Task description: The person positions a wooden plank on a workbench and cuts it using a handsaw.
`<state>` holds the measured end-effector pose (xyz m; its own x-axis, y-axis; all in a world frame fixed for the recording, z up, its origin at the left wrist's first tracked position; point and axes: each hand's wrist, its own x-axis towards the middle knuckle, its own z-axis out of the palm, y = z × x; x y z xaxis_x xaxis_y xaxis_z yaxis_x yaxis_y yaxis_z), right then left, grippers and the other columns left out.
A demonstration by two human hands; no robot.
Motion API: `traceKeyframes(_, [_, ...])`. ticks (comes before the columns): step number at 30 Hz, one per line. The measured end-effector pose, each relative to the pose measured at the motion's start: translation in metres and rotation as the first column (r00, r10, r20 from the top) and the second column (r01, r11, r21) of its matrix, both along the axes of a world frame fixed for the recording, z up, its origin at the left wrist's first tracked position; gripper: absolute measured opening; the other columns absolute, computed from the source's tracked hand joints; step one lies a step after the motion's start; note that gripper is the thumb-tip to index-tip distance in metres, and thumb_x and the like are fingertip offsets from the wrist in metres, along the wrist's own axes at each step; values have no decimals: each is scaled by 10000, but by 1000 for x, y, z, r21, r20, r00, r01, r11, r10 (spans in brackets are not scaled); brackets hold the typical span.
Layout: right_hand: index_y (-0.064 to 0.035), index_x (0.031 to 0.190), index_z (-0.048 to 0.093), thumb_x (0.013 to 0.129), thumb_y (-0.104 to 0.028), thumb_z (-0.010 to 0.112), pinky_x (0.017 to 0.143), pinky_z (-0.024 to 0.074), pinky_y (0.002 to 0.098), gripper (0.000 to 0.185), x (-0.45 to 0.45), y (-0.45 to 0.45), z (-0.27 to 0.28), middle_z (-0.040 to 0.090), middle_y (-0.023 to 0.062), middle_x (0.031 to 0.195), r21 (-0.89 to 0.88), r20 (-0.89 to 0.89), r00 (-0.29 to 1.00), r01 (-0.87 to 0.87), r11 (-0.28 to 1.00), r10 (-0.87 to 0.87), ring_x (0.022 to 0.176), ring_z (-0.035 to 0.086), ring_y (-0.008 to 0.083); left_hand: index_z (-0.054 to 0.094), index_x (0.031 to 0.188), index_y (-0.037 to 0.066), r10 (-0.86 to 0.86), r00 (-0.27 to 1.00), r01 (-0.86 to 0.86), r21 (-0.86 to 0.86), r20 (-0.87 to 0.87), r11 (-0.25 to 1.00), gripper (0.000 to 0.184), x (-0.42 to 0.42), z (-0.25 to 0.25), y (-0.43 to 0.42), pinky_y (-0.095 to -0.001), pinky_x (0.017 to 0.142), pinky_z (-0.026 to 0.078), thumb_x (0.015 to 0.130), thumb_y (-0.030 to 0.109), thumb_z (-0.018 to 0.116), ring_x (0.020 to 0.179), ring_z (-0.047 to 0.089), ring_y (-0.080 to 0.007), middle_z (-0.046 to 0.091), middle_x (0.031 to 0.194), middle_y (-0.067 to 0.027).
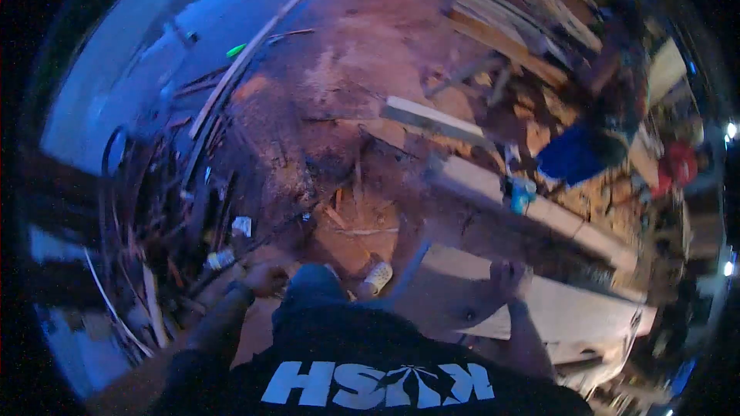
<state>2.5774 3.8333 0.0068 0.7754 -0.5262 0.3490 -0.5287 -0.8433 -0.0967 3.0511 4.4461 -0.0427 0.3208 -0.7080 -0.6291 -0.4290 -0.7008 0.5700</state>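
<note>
At four o'clock the right hand (509,279) overlaps the pale board (574,310), at eight the left hand (266,280) nears scrap wood (153,304), dimness leaving both hands' opening and grip indeterminable.

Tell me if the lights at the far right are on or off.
On: the upper light and lower light both glare white against darker surroundings.
</note>
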Motion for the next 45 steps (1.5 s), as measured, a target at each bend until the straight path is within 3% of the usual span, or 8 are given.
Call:
traceKeyframes(18, [-138,1581,380,964,-619,583,1191,294,561,808,64,60,64,414,130,1614,110,-47,326,941,319,-944,1487,376,343,648,1334,163,-525,839,451,353,145,820,420,448,-83,-253,-489,1005,529,953,341,644,1140,654,-361,653,1292,-148])
traceKeyframes(26, [-114,1597,345,982,-628,537,1212,302,530,824,50,55,49,408,172,1611,154,-120,207,970,187,-971,1475,400,388,705,1225,151,-580,803,463,-468,-138,752,316,316,-38,-555,-426,952,551,973,337,667,1075,680,-338,645,1290,-154])
traceKeyframes(27, [-108,1594,350,978,-648,530,1208,309,525,839,53,52,53,402,173,1615,172,-118,188,971,167,-975,1480,397,383,719,1195,132,-565,712,366,-465,-418,806,296,307,-67,-573,-406,934,557,977,329,684,1065,686,-308,662,1251,-156])
traceKeyframes(29, [-96,1589,361,969,-688,517,1202,325,515,871,62,60,63,390,176,1625,211,-128,128,972,99,-984,1490,390,371,671,1273,69,-799,446,886,-75,404,457,427,209,78,-564,-434,904,565,987,386,696,1044,700,-248,725,1144,-123])
traceKeyframes(32, [-64,1572,376,972,-668,532,1208,319,520,866,59,66,62,396,196,1614,206,-75,156,969,138,-985,1489,387,385,634,1342,88,-890,439,864,-214,-126,456,608,243,-36,-565,-492,1051,496,997,585,577,1218,645,-381,678,1298,-216])
traceKeyframes(33, [-58,1571,374,974,-660,536,1212,313,519,864,56,53,65,395,197,1614,182,-95,117,978,98,-989,1491,383,388,616,1379,87,-936,201,980,-69,289,189,607,261,-70,-555,-491,1097,462,1023,571,524,1289,596,-407,623,1392,-245])
traceKeyframes(36, [-45,1570,369,973,-645,549,1225,296,514,865,52,55,58,387,199,1618,159,-162,29,987,3,-986,1499,365,394,605,1413,101,-801,581,801,-74,-145,594,581,266,-62,-578,-502,1121,437,1037,532,499,1331,559,-398,578,1440,-239])
traceKeyframes(45, [-81,1588,360,935,-668,588,1255,251,491,907,63,52,57,303,180,1665,198,-186,-283,927,-317,-941,1544,283,373,686,1296,104,-898,412,877,334,-153,345,413,293,-77,-876,-441,1018,518,982,348,578,1115,667,-342,710,1179,-134])
